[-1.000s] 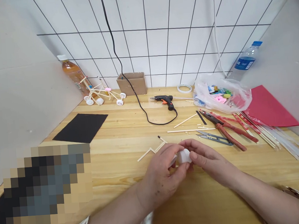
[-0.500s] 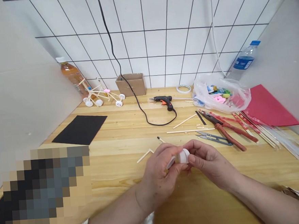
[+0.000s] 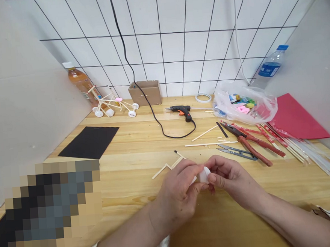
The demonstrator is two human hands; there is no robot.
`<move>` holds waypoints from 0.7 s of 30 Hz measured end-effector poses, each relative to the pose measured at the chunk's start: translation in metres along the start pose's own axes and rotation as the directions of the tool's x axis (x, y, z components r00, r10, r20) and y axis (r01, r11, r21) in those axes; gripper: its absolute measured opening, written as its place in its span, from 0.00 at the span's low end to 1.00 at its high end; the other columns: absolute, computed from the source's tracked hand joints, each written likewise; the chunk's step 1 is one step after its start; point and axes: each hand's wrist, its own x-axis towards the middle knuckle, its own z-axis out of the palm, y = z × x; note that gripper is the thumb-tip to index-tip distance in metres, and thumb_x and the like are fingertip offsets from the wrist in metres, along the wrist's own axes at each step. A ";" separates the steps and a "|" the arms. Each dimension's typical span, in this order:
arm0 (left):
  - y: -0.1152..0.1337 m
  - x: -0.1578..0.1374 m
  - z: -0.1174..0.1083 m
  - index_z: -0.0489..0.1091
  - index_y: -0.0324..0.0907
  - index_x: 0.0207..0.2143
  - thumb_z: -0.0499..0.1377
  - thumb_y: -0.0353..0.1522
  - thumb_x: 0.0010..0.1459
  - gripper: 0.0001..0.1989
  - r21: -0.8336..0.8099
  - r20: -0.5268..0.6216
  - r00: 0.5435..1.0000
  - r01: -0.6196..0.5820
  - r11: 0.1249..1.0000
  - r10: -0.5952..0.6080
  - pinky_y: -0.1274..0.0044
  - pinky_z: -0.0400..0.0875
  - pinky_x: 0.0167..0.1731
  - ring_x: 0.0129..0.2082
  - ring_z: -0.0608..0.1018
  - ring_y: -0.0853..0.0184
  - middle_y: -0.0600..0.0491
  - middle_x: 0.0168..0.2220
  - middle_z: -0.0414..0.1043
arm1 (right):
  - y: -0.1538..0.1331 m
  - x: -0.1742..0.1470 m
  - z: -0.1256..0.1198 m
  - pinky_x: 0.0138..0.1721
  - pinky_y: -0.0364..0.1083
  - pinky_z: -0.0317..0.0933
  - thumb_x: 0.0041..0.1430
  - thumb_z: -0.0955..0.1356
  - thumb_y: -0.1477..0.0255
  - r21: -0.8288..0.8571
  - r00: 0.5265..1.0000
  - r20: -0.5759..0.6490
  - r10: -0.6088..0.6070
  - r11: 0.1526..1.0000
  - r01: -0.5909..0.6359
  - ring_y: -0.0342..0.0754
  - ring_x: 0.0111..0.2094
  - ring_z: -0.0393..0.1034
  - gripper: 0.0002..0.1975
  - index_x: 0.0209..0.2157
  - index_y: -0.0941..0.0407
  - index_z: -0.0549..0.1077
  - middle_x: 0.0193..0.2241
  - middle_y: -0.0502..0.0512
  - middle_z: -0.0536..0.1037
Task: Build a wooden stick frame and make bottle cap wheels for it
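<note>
Both my hands meet low over the middle of the wooden table (image 3: 132,141). My left hand (image 3: 179,192) and my right hand (image 3: 228,177) pinch small white bottle caps (image 3: 204,174) between their fingertips, the pieces pressed together. A zigzag of thin wooden sticks (image 3: 168,164) lies on the table just beyond my left fingers, partly hidden by them.
Snips (image 3: 236,152) and red-handled pliers (image 3: 251,142) lie right of my hands, loose sticks (image 3: 208,137) behind. A glue gun (image 3: 182,110) with black cord, cardboard box (image 3: 146,91), tape roll (image 3: 203,97), bag of caps (image 3: 244,104), red paper (image 3: 294,118), black sheet (image 3: 90,142), stick vehicle (image 3: 114,104), two bottles stand farther back.
My hands stay together over the same spot; the fingers turned the white caps slightly, showing a tilted cap edge half a second ago. The view shifted a little.
</note>
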 end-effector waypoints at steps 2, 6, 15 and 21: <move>0.000 0.000 0.000 0.67 0.36 0.42 0.56 0.23 0.55 0.12 -0.002 0.000 1.000 -0.009 1.000 0.009 0.79 0.70 0.37 0.37 0.73 0.69 0.48 0.36 0.70 | 0.001 -0.001 0.000 0.24 0.38 0.60 0.51 0.71 0.67 0.004 1.000 -0.008 0.007 1.000 -0.007 0.37 0.24 0.65 0.10 0.31 0.57 0.70 0.24 0.48 0.73; 0.000 0.001 -0.001 0.67 0.37 0.43 0.57 0.24 0.55 0.11 0.004 0.002 1.000 0.018 1.000 -0.018 0.80 0.70 0.36 0.36 0.73 0.69 0.49 0.36 0.70 | 0.003 0.000 -0.002 0.23 0.39 0.61 0.51 0.71 0.66 0.036 0.999 -0.009 0.032 0.999 -0.032 0.38 0.22 0.65 0.11 0.30 0.57 0.70 0.24 0.48 0.73; -0.005 0.004 0.003 0.68 0.39 0.43 0.57 0.26 0.56 0.11 -0.066 -0.010 0.993 0.118 0.991 -0.118 0.82 0.69 0.36 0.35 0.74 0.71 0.51 0.36 0.72 | 0.001 0.006 0.001 0.19 0.39 0.61 0.49 0.72 0.65 0.288 0.981 -0.017 0.191 0.941 -0.179 0.38 0.19 0.65 0.12 0.30 0.58 0.70 0.21 0.48 0.72; -0.004 0.006 0.004 0.70 0.41 0.44 0.54 0.26 0.59 0.12 -0.169 0.016 0.979 0.202 0.965 -0.202 0.81 0.69 0.38 0.36 0.75 0.71 0.52 0.36 0.74 | 0.005 0.008 -0.001 0.17 0.37 0.60 0.50 0.71 0.66 0.291 0.980 -0.047 0.194 0.941 -0.172 0.37 0.19 0.64 0.11 0.28 0.59 0.70 0.21 0.48 0.72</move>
